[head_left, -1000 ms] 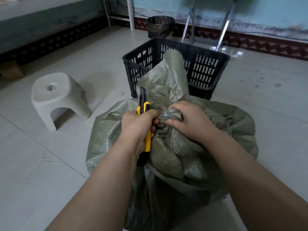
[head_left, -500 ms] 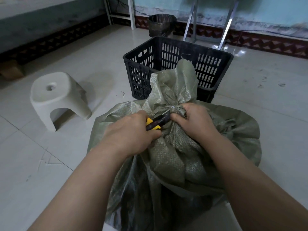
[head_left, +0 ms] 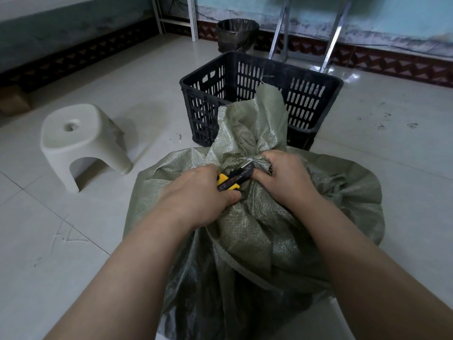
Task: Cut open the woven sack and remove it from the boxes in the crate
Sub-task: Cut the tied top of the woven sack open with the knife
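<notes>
A bulging grey-green woven sack fills the floor in front of me, its neck bunched and bound with a pale tie. My left hand grips a yellow and black utility knife, whose blade end lies sideways against the tie. My right hand clamps the gathered neck just right of the blade. The loose top of the sack stands up in front of a black slatted crate. What the sack holds is hidden.
A white plastic stool stands on the tiled floor at the left. Behind the crate are a dark bin and metal frame legs by the wall. A cardboard box sits at the far left edge.
My left hand has turned the knife from upright to sideways and brought its blade end to the tie. The sack's loose top has sunk lower and leaned right. My right hand keeps its hold.
</notes>
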